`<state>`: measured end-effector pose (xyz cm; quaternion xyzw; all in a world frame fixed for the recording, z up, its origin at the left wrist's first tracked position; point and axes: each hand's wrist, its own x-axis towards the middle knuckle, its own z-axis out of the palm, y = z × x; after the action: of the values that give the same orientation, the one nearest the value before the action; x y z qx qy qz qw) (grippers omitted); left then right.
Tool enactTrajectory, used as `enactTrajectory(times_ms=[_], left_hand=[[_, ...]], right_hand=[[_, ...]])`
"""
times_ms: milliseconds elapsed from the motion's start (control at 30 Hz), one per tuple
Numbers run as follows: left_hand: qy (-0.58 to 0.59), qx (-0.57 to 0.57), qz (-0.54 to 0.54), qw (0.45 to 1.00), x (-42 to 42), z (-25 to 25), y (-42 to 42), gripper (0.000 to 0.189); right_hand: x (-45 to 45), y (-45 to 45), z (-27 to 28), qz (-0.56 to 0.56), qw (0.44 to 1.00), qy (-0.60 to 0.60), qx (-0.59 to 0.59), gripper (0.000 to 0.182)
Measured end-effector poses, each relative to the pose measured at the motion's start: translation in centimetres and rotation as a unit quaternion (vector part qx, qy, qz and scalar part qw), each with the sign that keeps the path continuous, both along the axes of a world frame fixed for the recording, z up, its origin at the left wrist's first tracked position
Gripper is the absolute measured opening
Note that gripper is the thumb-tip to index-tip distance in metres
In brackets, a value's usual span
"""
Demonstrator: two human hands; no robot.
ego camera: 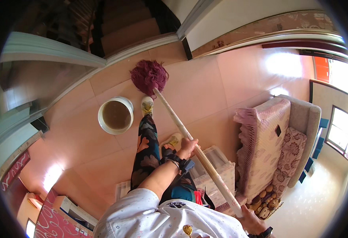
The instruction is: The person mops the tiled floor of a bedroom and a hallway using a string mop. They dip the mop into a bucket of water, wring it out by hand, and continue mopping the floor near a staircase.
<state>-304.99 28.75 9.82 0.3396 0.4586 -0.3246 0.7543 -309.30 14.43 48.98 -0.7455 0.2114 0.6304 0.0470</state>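
My left hand (188, 148) is closed around the middle of a mop's long pale handle (174, 117). Lower right in the view, my right hand (250, 219) grips the same handle near its top end. The handle slants across in front of my body. At its far end the purple strand mop head (149, 76) rests on the tiled floor, just beyond the toe of my shoe (147, 106). Left of that shoe stands a white bucket (100, 124) holding murky brown water (117, 115).
Past the mop head, a door frame (141, 46) borders dark stairs (130, 31). A fabric-covered sofa (264, 142) stands to the right, with a phone-like dark object (278, 131) on it. Close by my right leg is a cloth-draped piece of furniture (218, 178). Glass door panels (37, 80) line the left.
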Motion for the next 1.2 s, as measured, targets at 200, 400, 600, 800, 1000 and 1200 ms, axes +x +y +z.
enactTrajectory(times_ms=[200, 400, 600, 800, 1000, 1200], left_hand=[[-0.022, 0.054, 0.006, 0.998, 4.6, -3.9, 7.9, 0.013], [0.002, 0.131, 0.06, 0.99, 6.2, -5.5, 13.6, 0.012], [-0.021, 0.083, 0.115, 0.99, 8.5, -2.1, 16.8, 0.01], [-0.043, 0.152, 0.129, 0.979, 11.9, 1.4, 22.6, 0.008], [-0.08, 0.152, 0.145, 0.974, 12.6, 3.9, 24.9, 0.007], [-0.075, 0.115, 0.166, 0.976, 11.6, 6.4, 23.6, 0.009]], right_hand=[[2.6, 1.8, -5.2, 0.041, 0.991, -0.05, 0.118, 0.029], [1.9, 2.0, -11.5, 0.024, 0.978, -0.109, 0.177, 0.035], [-0.6, 2.5, -14.4, 0.075, 0.965, -0.179, 0.178, 0.034], [-1.6, 4.7, -19.0, 0.075, 0.941, -0.243, 0.224, 0.036], [-2.1, 5.8, -20.2, 0.1, 0.921, -0.301, 0.227, 0.039], [-3.9, 4.1, -20.0, 0.09, 0.906, -0.358, 0.207, 0.03]])
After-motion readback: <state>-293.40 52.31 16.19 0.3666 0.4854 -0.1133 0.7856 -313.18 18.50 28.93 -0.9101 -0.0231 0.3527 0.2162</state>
